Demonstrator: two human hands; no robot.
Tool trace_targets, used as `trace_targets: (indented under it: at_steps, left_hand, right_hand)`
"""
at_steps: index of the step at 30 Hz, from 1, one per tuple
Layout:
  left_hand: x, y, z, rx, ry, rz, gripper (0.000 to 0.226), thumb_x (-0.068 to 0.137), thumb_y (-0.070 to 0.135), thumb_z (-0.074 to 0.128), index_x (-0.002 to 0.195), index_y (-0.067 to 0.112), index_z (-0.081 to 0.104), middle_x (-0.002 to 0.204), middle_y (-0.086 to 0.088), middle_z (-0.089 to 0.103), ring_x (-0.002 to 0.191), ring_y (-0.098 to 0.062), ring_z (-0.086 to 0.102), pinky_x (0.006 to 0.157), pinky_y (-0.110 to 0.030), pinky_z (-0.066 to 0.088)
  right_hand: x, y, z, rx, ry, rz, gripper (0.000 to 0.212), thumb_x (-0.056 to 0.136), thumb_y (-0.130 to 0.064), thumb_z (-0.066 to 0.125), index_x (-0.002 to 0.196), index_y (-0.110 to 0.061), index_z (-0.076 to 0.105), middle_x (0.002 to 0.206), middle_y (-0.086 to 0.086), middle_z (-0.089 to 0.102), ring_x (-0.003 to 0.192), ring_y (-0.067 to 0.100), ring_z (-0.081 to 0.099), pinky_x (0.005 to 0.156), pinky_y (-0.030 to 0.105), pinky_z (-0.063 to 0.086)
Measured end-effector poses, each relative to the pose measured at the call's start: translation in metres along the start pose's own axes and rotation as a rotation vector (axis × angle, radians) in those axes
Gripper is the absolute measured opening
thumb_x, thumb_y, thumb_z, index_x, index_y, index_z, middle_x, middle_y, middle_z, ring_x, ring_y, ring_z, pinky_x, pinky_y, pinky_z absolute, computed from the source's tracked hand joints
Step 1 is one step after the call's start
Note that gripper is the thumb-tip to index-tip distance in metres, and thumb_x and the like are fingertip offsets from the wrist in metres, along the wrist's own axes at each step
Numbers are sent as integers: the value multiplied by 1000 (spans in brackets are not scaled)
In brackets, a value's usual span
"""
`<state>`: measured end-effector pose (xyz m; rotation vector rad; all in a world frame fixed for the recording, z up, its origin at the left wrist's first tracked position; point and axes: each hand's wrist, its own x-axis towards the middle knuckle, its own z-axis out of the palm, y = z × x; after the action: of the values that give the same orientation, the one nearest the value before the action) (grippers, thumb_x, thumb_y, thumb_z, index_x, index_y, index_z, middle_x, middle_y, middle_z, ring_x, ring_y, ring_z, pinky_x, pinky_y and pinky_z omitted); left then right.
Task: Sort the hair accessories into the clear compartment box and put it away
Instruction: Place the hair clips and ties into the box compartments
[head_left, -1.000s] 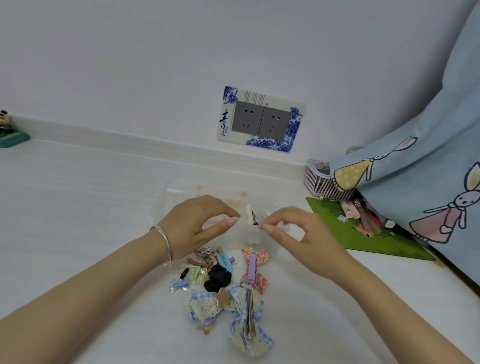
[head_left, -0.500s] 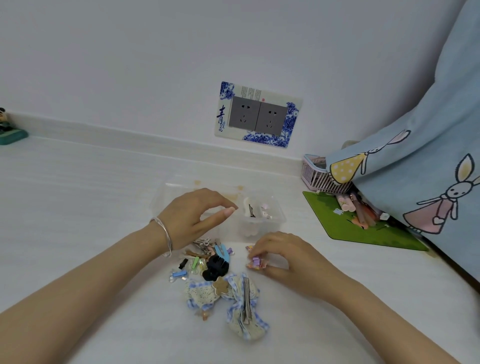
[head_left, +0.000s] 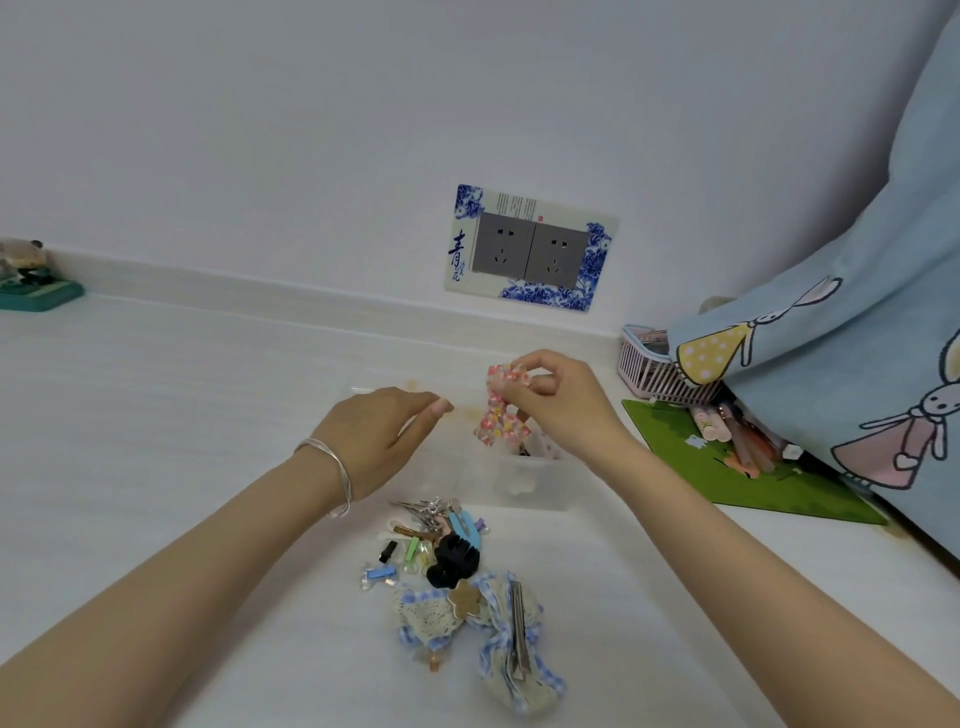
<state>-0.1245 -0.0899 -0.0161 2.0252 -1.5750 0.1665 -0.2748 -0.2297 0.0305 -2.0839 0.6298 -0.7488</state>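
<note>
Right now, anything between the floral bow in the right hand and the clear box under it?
Nothing visible. The right hand holds the floral bow directly above the clear compartment box, which is open-topped. The left hand rests over the box's left part, off to the side of the bow's drop path.

A blue-patterned double wall socket (head_left: 530, 249) is sitting at upper centre. A pink basket (head_left: 649, 371) and green mat (head_left: 737, 467) are lying at right under rabbit-print fabric (head_left: 857, 338); a figurine (head_left: 28, 275) is standing far left.
</note>
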Motion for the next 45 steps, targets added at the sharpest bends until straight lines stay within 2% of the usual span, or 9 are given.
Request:
trace_targets:
  at_steps: [2,5,8,14,22,27,34,40,45]
  left_hand:
    - [0,-1,0,-8,-3,-6,64,82,61,6,116,37,55,106,6,67,101,-14,57,80,-34,47]
    - [0,2,-1,-20,10,1,63,83,60,8,115,36,56,104,8,67,100,-14,56,80,-36,47]
    - [0,3,-2,-27,18,12,61,85,58,9,113,34,58,102,8,67,98,-15,56,79,-38,47]
    - [-1,6,-5,-25,18,24,50,89,50,19,113,30,58,103,8,66,95,-14,55,74,-34,45]
    - [-3,13,-15,-67,-63,66,40,88,56,30,108,38,59,109,20,63,100,0,54,83,-27,46]
    - [-13,19,-25,-78,-67,106,43,83,62,31,106,40,60,105,25,61,97,6,53,84,-23,45]
    - [-23,1,-29,-69,-55,85,52,80,65,26,107,37,60,109,20,62,103,0,52,89,-33,46]
    - [-19,-10,-23,-139,-26,67,45,82,61,30,105,37,61,105,23,61,104,0,52,92,-33,45]
    - [-21,-11,-13,-178,9,67,41,84,58,32,104,38,60,107,22,61,104,1,52,90,-30,45]
  right_hand:
    - [9,5,9,-96,-19,19,24,79,-30,73,90,-11,65,84,12,73,70,17,67,65,28,52]
    - [15,10,17,-184,-80,26,22,78,-31,73,86,-11,69,78,2,65,64,11,59,51,15,45]
    - [14,13,19,-316,-52,-35,22,80,-33,70,94,-17,68,87,-4,60,64,1,48,60,18,37]
    - [-10,4,3,-287,-17,-201,6,82,-24,67,87,-27,64,93,-5,61,63,11,48,59,12,40]
    - [-65,8,-3,-184,-421,-136,8,82,-28,70,89,-24,72,88,-12,70,74,5,57,63,8,40]
    - [-80,12,6,-193,-492,-100,23,77,-39,73,95,-25,71,94,-9,69,73,2,57,60,8,40]
    - [-83,3,21,-302,-467,-49,29,66,-50,77,86,-31,69,86,-11,62,78,22,59,73,36,51]
    - [-81,-1,24,-237,-529,58,26,69,-35,79,92,-25,72,87,-11,63,66,4,49,57,11,38]
    - [-83,-4,22,-161,-587,66,21,73,-25,78,93,-22,72,69,-25,63,61,-2,46,54,4,34]
